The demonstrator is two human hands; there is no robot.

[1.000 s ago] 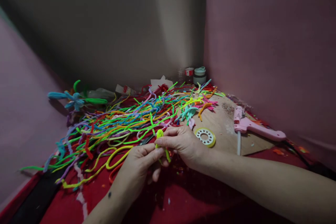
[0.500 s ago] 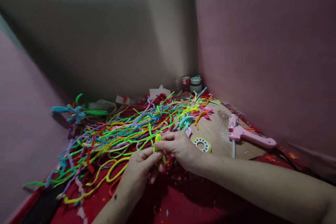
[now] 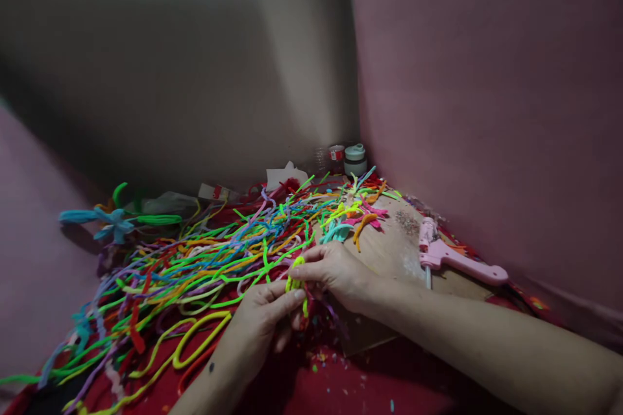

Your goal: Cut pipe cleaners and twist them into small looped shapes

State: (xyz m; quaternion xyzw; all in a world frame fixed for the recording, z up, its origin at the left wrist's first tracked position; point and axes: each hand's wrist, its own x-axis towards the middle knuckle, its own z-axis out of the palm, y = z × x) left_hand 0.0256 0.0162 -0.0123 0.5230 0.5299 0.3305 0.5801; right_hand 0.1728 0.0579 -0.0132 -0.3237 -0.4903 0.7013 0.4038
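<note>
Both my hands meet near the middle of the view around a folded yellow pipe cleaner (image 3: pixel 296 274). My left hand (image 3: pixel 265 314) pinches its lower part between thumb and forefinger. From the other side, my right hand (image 3: pixel 335 272) grips its upper part, fingers closed. A short yellow end hangs below the fingers. Just behind the hands lies a big heap of loose pipe cleaners (image 3: pixel 228 259) in green, orange, blue, purple and red.
On the right, a pink glue gun (image 3: pixel 462 260) rests on a tan board (image 3: pixel 389 253). A blue pipe-cleaner flower (image 3: pixel 114 225) sits at far left. A lidded jar (image 3: pixel 355 159) and white paper (image 3: pixel 282 176) stand at the back. Small scraps dot the red cloth (image 3: pixel 350 389).
The view has shifted, so the heap and flower appear further left and lower. My hands still hold the yellow pipe cleaner. The white-and-yellow ring is now hidden behind my right arm.
</note>
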